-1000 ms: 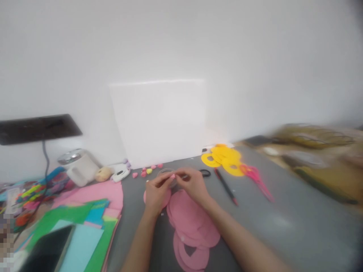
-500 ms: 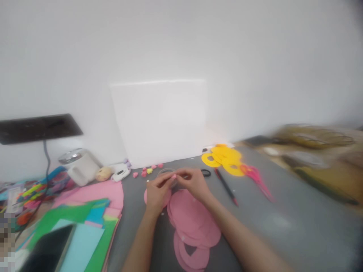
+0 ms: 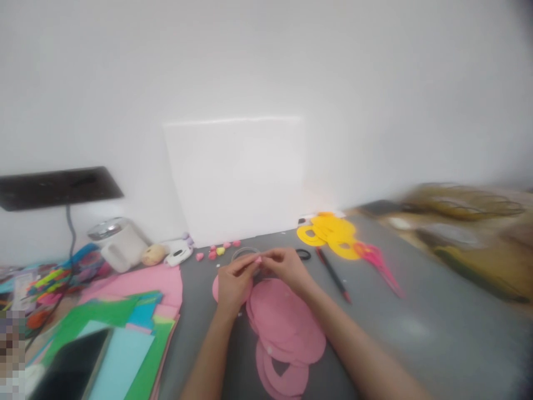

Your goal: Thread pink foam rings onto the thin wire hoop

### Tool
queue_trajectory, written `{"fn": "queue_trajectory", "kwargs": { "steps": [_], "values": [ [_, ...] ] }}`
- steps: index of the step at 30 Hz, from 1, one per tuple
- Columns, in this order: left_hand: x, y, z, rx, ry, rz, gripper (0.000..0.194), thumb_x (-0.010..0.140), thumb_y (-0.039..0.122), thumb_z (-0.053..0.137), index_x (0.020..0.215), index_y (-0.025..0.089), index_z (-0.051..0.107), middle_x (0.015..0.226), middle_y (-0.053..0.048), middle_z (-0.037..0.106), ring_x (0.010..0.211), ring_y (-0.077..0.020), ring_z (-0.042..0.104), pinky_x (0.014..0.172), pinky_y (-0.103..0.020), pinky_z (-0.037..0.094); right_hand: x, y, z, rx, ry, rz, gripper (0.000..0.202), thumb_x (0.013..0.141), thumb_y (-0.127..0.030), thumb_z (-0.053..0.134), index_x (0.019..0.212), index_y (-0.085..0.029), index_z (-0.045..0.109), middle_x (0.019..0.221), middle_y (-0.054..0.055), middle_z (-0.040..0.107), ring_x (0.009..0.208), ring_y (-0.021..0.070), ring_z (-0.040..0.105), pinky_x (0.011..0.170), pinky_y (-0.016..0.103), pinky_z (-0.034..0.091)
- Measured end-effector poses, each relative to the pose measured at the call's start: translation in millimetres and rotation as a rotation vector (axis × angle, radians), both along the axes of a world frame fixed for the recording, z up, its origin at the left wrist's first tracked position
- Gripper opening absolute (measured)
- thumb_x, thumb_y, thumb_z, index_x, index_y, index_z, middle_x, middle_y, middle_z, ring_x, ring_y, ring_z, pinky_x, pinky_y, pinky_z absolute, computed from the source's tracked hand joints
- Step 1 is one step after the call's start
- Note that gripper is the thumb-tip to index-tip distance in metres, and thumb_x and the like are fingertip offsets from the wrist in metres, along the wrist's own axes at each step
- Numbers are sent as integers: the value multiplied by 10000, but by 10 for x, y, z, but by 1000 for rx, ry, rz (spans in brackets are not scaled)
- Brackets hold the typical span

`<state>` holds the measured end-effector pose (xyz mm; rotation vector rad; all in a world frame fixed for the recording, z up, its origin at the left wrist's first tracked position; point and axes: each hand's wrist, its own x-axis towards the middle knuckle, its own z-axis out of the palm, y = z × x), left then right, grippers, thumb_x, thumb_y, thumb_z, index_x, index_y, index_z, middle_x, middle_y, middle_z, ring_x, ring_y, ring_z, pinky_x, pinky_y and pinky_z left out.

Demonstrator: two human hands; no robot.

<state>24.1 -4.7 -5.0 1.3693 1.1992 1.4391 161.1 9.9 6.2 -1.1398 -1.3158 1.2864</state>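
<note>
Both hands meet above the grey table (image 3: 400,344), pinching one small pink piece (image 3: 258,259) that looks like folded paper. My left hand (image 3: 234,282) grips it from the left, fingers bent together. From the other side, my right hand (image 3: 291,270) closes on it with thumb and fingertips. Under the left hand lies a pink paper disc (image 3: 215,289), partly covered. Overlapping pink paper cutouts (image 3: 281,314) lie between the forearms. A clear tape ring (image 3: 244,250) sits just behind the fingers. Small pink and yellow pieces (image 3: 212,255) rest behind to the left.
A white board (image 3: 237,178) leans on the wall. To the right are a black ring (image 3: 304,254), a dark pen (image 3: 333,275), pink scissors (image 3: 381,266) and yellow paper cutouts (image 3: 333,229). Coloured sheets (image 3: 125,355), a phone (image 3: 73,366) and a white mug (image 3: 120,244) stand left.
The view has shifted very slightly. Both hands stay at the same spot on the small pink piece, with only slight finger movement.
</note>
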Motion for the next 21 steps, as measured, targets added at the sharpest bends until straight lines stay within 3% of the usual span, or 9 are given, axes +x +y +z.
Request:
{"fn": "queue_trajectory", "kwargs": {
  "steps": [7, 13, 18, 21],
  "values": [
    [-14, 14, 3, -101, -128, -23, 189, 626, 261, 732, 795, 181, 754, 913, -92, 727, 920, -265, 636, 878, -396, 475, 44, -23, 81, -72, 62, 63, 302, 604, -354, 685, 756, -96, 720, 591, 20, 631, 558, 114, 545, 587, 260, 473],
    [5, -10, 88, -228, -327, -30, 239, 542, 236, 793, 755, 135, 753, 835, -103, 733, 796, -231, 661, 813, -357, 500, 46, 1, 49, -29, 11, 45, 230, 610, -325, 664, 685, -111, 704, 588, 17, 633, 532, 101, 530, 556, 242, 455],
    [-75, 18, 99, -251, -423, -9, 264, 553, 224, 795, 799, 139, 748, 841, -103, 734, 776, -195, 659, 734, -290, 505, 68, 79, -16, 36, 33, -136, 228, 631, -358, 643, 614, -131, 658, 582, 18, 625, 515, 111, 536, 529, 243, 457],
    [-130, 49, 94, -227, -587, -52, 249, 540, 209, 803, 775, 149, 746, 836, -74, 736, 769, -169, 660, 747, -267, 505, 110, 86, 6, 77, 140, -211, 370, 686, -442, 595, 462, -150, 554, 503, 18, 582, 497, 120, 532, 522, 250, 458]
  ]
}}
